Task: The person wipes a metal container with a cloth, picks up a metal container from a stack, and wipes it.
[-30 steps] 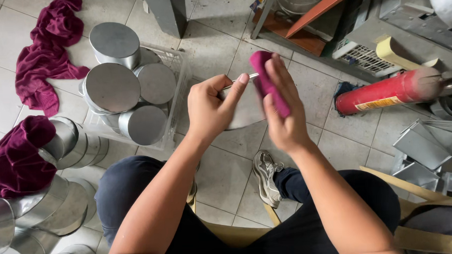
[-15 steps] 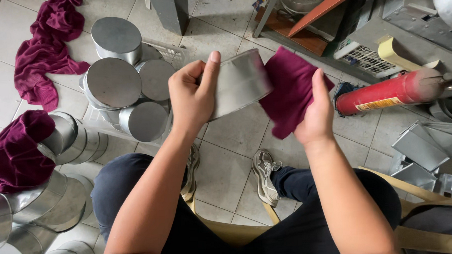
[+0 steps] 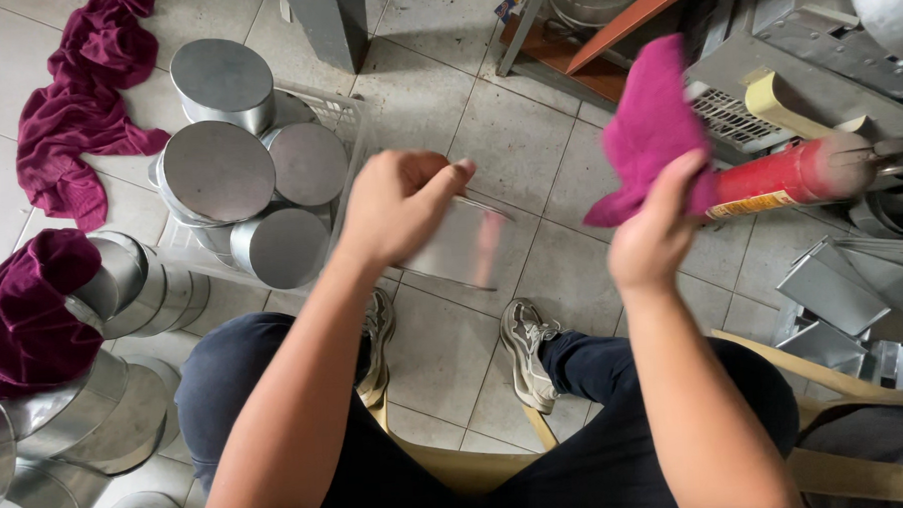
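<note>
Head view: left hand [image 3: 400, 206] has its grip closed on the rim of a round metal cap [image 3: 461, 246], held above the tiled floor [image 3: 507, 132] between the knees. Right hand [image 3: 656, 237], raised and apart from the cap, has its grip closed on a pink cloth [image 3: 652, 127]. A clear bin [image 3: 352, 117] of similar caps [image 3: 219, 172] sits on the floor to the left, and a red tube [image 3: 779, 177] lies behind the right hand.

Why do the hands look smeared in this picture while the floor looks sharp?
Head view: motion blur softens the left hand, the shiny round metal can it holds, and the right hand lifting a magenta cloth; the grey tiled floor stays crisp under soft, even light.
</note>
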